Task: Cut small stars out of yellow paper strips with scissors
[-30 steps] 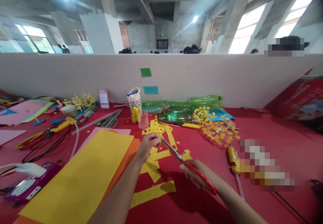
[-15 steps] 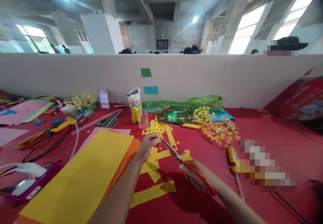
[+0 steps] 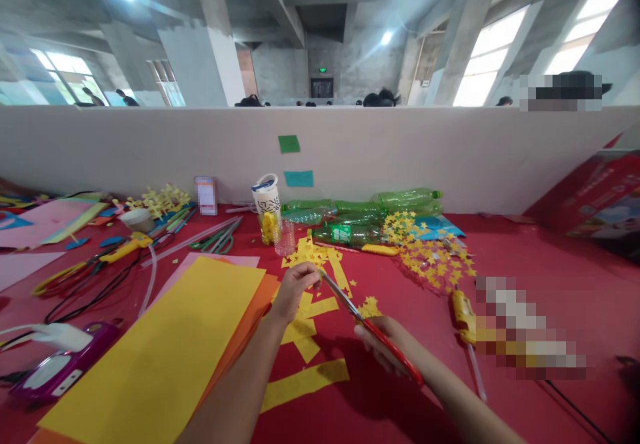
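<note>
My right hand (image 3: pixel 393 347) is wrapped round the red handles of a pair of scissors (image 3: pixel 345 301), whose blades point up and left. The blade tips reach the fingertips of my left hand (image 3: pixel 299 287), which are pinched together. Whatever they hold is too small or hidden to make out. Under and around my hands lie yellow strips (image 3: pixel 305 385) with star-shaped holes. A small pile of yellow stars (image 3: pixel 369 307) sits just behind my right hand, and more star cut-outs (image 3: pixel 433 257) are spread farther back on the right.
Yellow sheets (image 3: pixel 165 344) lie on orange ones at the left, near a purple power strip (image 3: pixel 65 364). Green plastic bottles (image 3: pixel 350 234) and a white cup (image 3: pixel 266 197) stand or lie before the partition (image 3: pixel 150 151). One yellow glue gun (image 3: pixel 463 314) rests right, another (image 3: pixel 127 247) left.
The scissors and right hand have shifted very slightly. My left hand stays pinched at the blade tips, moved a touch to the right.
</note>
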Demonstrator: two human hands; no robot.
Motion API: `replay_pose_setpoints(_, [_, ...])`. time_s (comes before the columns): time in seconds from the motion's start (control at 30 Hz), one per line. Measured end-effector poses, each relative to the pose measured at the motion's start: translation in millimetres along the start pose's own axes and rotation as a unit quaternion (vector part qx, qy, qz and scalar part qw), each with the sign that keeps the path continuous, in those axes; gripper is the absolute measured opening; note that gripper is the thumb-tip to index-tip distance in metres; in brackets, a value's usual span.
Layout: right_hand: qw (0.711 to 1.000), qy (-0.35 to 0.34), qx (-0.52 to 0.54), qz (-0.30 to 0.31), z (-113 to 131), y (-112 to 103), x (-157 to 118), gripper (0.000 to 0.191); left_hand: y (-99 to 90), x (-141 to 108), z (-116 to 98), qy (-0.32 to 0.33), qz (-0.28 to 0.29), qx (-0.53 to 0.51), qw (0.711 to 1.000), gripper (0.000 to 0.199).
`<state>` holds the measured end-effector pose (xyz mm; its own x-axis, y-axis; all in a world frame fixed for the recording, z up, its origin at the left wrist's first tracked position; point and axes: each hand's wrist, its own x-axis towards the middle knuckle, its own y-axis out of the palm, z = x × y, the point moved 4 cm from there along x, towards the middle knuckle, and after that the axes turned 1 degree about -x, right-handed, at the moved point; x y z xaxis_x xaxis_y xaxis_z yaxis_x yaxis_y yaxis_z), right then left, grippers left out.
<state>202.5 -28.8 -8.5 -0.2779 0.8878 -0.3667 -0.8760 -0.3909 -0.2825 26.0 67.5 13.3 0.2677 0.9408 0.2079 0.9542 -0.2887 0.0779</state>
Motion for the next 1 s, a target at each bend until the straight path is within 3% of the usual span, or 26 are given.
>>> replay_pose_setpoints(0.57, [0.999,-0.033,0.023,0.008,-3.6,6.4,0.9,0.047,11.5,-5.2,-6.2,0.017,-0.008,0.014,1.0,0.02])
replay_pose_setpoints(1.0, [0.999,-0.008,0.047,-0.021,-2.7,13.3,-1.9,0.048,16.6,-7.5,-5.6,0.016,-0.028,0.021,0.999,0.019])
